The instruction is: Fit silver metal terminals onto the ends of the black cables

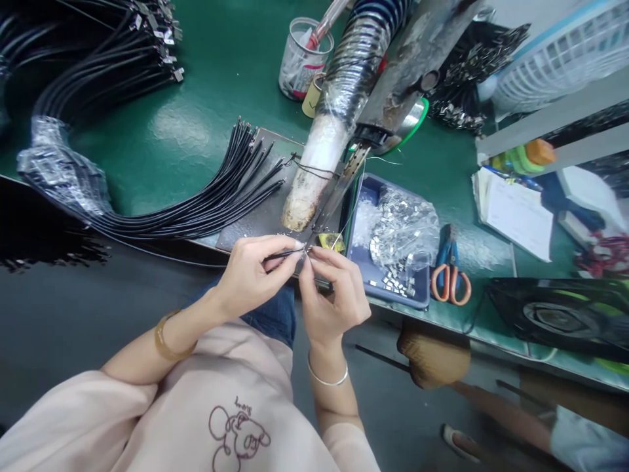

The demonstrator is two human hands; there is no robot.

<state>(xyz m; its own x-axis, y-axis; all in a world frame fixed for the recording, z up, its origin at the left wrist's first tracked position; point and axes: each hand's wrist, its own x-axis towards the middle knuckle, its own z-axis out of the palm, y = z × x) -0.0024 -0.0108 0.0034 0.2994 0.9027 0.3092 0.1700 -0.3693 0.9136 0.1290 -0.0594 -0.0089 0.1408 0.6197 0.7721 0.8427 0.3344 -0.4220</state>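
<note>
My left hand (253,275) pinches the end of a thin black cord (282,254) between thumb and fingers at the bench's front edge. My right hand (331,295) meets it from the right, its fingertips pinching a small metal clasp (308,252) at the cord's tip. Both hands sit just below a wrapped, taped tube (339,105) that slants down to the grey work plate (268,213). A bundle of black cords (216,196) fans out to the left of the hands.
A blue tray (366,262) with a bag of metal clasps (403,229) lies right of my hands, with orange-handled scissors (449,278) beside it. A clear cup (302,59) stands at the back. More black cords (98,59) pile at far left. A white basket (565,59) sits at upper right.
</note>
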